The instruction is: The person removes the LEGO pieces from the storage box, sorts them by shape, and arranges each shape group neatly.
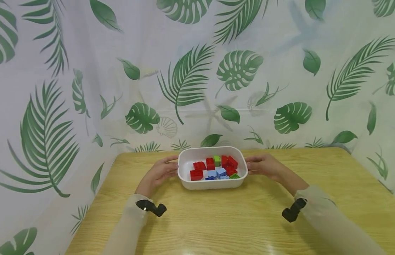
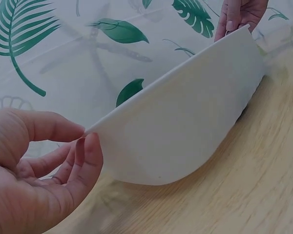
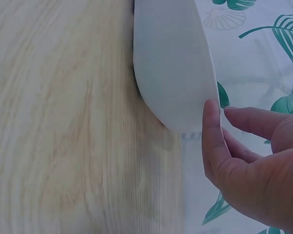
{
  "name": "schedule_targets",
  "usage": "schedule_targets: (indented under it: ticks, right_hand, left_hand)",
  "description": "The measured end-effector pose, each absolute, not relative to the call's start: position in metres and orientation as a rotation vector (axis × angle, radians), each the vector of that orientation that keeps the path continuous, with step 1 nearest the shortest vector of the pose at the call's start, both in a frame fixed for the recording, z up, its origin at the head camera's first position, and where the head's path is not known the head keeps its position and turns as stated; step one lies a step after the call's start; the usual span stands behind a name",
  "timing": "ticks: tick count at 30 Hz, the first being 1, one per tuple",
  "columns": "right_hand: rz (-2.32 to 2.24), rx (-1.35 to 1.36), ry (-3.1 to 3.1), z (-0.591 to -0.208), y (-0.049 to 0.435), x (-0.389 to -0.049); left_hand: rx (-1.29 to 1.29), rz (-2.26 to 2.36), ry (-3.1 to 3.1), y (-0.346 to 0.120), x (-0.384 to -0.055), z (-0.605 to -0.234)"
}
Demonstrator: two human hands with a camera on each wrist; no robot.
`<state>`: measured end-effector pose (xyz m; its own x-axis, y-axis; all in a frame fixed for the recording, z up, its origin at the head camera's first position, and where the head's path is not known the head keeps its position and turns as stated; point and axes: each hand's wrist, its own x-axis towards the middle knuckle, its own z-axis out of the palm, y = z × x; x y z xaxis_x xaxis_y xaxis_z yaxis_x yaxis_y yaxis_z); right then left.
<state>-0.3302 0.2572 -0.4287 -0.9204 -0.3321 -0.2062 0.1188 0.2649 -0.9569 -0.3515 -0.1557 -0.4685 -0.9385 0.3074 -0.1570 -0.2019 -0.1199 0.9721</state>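
Observation:
A white plastic basin with rounded corners stands toward the back of the wooden table. Inside it lie several building blocks: red blocks, light blue blocks, and green blocks. My left hand pinches the basin's left rim between thumb and fingertips, as the left wrist view shows up close. At the opposite end, my right hand pinches the right rim; its thumb and fingertips meet at the edge in the right wrist view.
The light wooden table extends in front of the basin and to both sides. Right behind its far edge hangs a white curtain with green leaf prints, which also runs along the left and right. Dark wrist mounts sit on both sleeves.

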Motion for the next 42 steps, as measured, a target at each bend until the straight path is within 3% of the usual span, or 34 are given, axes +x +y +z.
schedule_targets:
  ticks: [31, 42]
  right_hand:
    - [-1.627, -0.144, 2.206, -0.421, 0.272, -0.323]
    - [-1.351, -0.177, 2.587, -0.405, 0.256, -0.334]
  left_hand:
    - [0.121, 2.17, 1.765, -0.142, -0.344, -0.47]
    - [0.118, 2.115, 1.797, -0.142, -0.345, -0.467]
